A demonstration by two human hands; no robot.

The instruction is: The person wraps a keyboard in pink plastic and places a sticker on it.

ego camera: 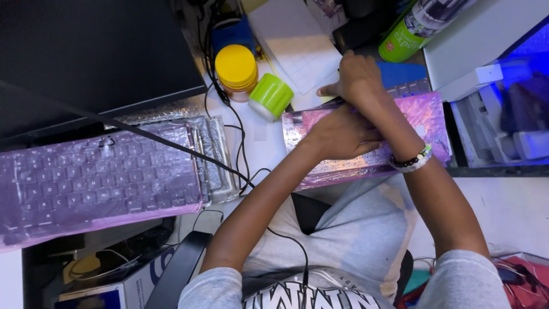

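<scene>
Left of the pink-wrapped keyboard panel [366, 137], bare white tabletop [260, 143] lies open, crossed by black cables [240, 154]; yellow-lidded jar [235, 67] and green cap [271, 95] crowd behind.

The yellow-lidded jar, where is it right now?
In the head view, the yellow-lidded jar stands left of centre at the top of the desk, beside the lime-green cap and just left of the hands' wrapped keyboard.

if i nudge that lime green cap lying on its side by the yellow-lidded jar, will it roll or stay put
The lime green cap lies on its side and looks round, so it would probably roll. It seems to be thin plastic, so likely light. The yellow-lidded jar beside it might stop it.
</scene>
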